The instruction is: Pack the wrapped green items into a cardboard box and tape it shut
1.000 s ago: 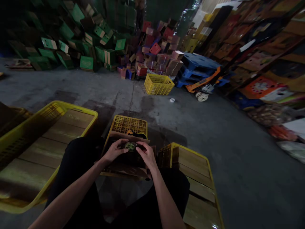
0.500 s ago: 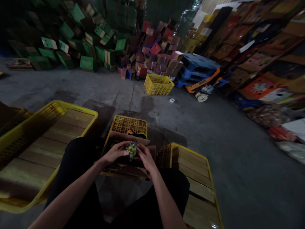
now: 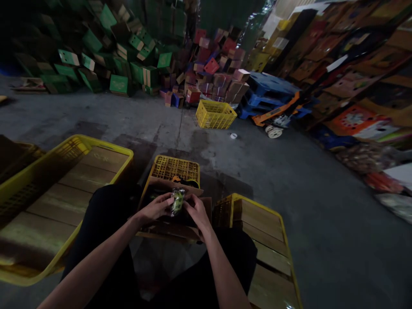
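Note:
Between my hands is a small green item in a shiny clear plastic wrapper (image 3: 177, 202); its exact kind is too small and dark to make out. My left hand (image 3: 157, 207) pinches its left side with thumb and fingers. From the right, the bent fingers of my right hand (image 3: 197, 211) close on the wrapper's edge. Both hands are above an open cardboard box (image 3: 189, 231), whose dim contents are mostly hidden by my hands. The box rests on an upturned yellow crate (image 3: 172, 165). Behind the box flap lies an orange and black object (image 3: 185, 181), partly covered.
Yellow crates with rows of cardboard boxes stand at my left (image 3: 124, 151) and right (image 3: 281, 223). Ahead on the floor are another yellow crate (image 3: 215, 116), a white roll (image 3: 233, 136), blue pallets (image 3: 268, 86) and an orange pallet jack (image 3: 278, 111). Green boxes (image 3: 119, 84) are heaped behind.
The wrapped green item has turned in my fingers and now shows a longer, more upright side. My hands stay over the box, and the view has shifted slightly.

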The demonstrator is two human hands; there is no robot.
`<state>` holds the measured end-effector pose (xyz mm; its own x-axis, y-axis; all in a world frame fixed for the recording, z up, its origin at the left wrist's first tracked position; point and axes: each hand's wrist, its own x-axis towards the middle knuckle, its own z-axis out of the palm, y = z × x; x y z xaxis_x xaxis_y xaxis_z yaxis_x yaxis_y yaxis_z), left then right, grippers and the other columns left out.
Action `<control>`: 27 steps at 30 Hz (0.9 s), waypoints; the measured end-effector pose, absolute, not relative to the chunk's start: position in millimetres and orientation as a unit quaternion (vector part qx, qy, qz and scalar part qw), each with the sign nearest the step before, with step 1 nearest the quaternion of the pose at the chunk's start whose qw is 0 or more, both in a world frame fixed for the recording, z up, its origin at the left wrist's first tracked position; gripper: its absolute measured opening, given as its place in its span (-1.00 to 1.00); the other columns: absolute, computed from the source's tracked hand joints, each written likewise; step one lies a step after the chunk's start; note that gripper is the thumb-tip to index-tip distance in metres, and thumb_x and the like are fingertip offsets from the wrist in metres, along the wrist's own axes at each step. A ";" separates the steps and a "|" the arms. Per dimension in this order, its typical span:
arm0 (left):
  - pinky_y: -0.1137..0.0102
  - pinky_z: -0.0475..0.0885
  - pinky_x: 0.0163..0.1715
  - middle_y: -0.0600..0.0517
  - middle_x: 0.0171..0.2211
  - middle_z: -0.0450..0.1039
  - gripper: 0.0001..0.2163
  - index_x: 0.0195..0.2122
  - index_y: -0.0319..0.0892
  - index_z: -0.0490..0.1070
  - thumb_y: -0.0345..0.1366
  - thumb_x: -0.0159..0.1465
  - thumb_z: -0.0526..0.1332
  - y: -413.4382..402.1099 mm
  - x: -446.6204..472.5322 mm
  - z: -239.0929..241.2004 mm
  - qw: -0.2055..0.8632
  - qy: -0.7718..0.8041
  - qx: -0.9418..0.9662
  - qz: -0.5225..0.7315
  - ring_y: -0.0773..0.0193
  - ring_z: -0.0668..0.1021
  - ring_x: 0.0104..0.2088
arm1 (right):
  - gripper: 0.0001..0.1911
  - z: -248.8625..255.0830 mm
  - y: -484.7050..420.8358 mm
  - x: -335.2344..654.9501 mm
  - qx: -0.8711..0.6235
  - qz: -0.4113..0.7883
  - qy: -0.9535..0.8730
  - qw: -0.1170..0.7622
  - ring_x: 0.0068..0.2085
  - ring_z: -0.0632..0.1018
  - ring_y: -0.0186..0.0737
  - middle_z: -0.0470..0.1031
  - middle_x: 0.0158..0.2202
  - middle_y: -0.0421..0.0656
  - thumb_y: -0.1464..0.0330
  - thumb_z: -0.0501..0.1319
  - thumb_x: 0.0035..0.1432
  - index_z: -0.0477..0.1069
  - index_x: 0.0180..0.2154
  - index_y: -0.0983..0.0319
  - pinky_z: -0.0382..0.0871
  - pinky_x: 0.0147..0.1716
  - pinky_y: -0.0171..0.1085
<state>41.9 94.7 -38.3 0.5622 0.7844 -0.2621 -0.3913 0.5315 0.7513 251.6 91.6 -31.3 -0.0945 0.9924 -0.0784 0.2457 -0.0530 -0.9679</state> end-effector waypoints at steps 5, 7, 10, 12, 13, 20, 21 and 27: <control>0.40 0.43 -0.20 -0.08 -0.13 0.52 -0.57 -0.04 -0.17 0.49 -0.01 0.18 0.39 94.4 43.4 -39.9 0.799 0.320 0.338 0.381 0.23 0.55 -0.20 | -0.74 -27.2 90.3 250.9 -0.533 0.506 -0.548 0.399 -0.19 0.56 -0.12 0.57 -0.25 -0.18 0.14 0.31 0.12 0.49 -0.22 0.15 0.45 -0.18 -0.23; 0.37 0.44 -0.17 -0.08 -0.11 0.52 -0.54 -0.04 -0.17 0.47 -0.04 0.12 0.45 95.3 43.6 -40.9 0.782 0.340 0.342 0.396 0.19 0.56 -0.16 | -0.72 -23.7 88.7 249.9 -0.525 0.529 -0.534 0.400 -0.20 0.57 -0.12 0.58 -0.22 -0.17 0.13 0.30 0.14 0.50 -0.17 0.14 0.48 -0.23 -0.23; 0.29 0.48 -0.16 -0.12 -0.05 0.50 -0.37 0.09 -0.15 0.37 -0.08 0.04 0.51 97.0 43.5 -43.4 0.768 0.372 0.327 0.406 0.11 0.57 -0.12 | -0.67 -16.6 85.5 247.8 -0.504 0.567 -0.519 0.395 -0.23 0.59 -0.15 0.58 -0.21 -0.17 0.10 0.29 0.17 0.51 -0.10 0.13 0.50 -0.27 -0.24; 0.23 0.50 -0.15 -0.14 0.01 0.47 -0.23 0.22 -0.09 0.23 -0.09 0.03 0.51 97.7 43.1 -45.1 0.771 0.376 0.317 0.405 0.06 0.57 -0.08 | -0.63 -11.4 83.1 246.1 -0.483 0.596 -0.517 0.380 -0.23 0.59 -0.16 0.59 -0.18 -0.16 0.09 0.29 0.18 0.50 -0.05 0.12 0.50 -0.28 -0.25; 0.21 0.50 -0.14 -0.16 0.05 0.45 -0.17 0.28 -0.06 0.14 -0.10 0.03 0.51 97.8 42.8 -45.7 0.772 0.374 0.315 0.405 0.05 0.56 -0.06 | -0.62 -9.0 81.9 245.3 -0.473 0.609 -0.518 0.371 -0.22 0.60 -0.17 0.59 -0.15 -0.15 0.10 0.30 0.18 0.49 -0.02 0.12 0.51 -0.28 -0.25; 0.15 0.53 -0.12 -0.25 0.16 0.36 0.08 0.40 0.06 -0.20 -0.10 0.02 0.52 94.2 41.8 -43.0 0.752 0.407 0.333 0.399 -0.02 0.54 0.02 | -0.44 -3.4 77.9 242.4 -0.465 0.603 -0.550 0.342 -0.10 0.61 -0.10 0.53 0.08 -0.14 0.19 0.40 0.06 0.43 0.12 0.07 0.53 -0.16 -0.18; 0.15 0.54 -0.12 -0.25 0.16 0.36 0.06 0.40 0.07 -0.17 -0.10 0.02 0.52 93.9 41.6 -42.2 0.752 0.407 0.334 0.396 -0.02 0.55 0.02 | -0.46 -4.8 78.6 243.2 -0.470 0.592 -0.557 0.344 -0.07 0.60 -0.08 0.54 0.07 -0.14 0.21 0.40 0.06 0.44 0.11 0.07 0.53 -0.13 -0.17; 0.19 0.51 -0.07 -0.14 0.16 0.40 -0.41 0.10 -0.07 0.40 -0.06 0.06 0.48 97.3 39.5 -42.8 0.757 0.381 0.355 0.395 -0.03 0.49 0.09 | -0.52 -18.5 84.4 250.6 -0.496 0.536 -0.576 0.367 0.02 0.56 -0.05 0.57 0.03 -0.15 0.28 0.34 0.09 0.48 0.08 0.08 0.48 -0.01 -0.10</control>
<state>39.5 97.3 -42.8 0.3963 0.8689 -0.2966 -0.3279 0.4356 0.8383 250.6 84.4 -18.5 -0.2388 0.9648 -0.1099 0.1778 -0.0678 -0.9817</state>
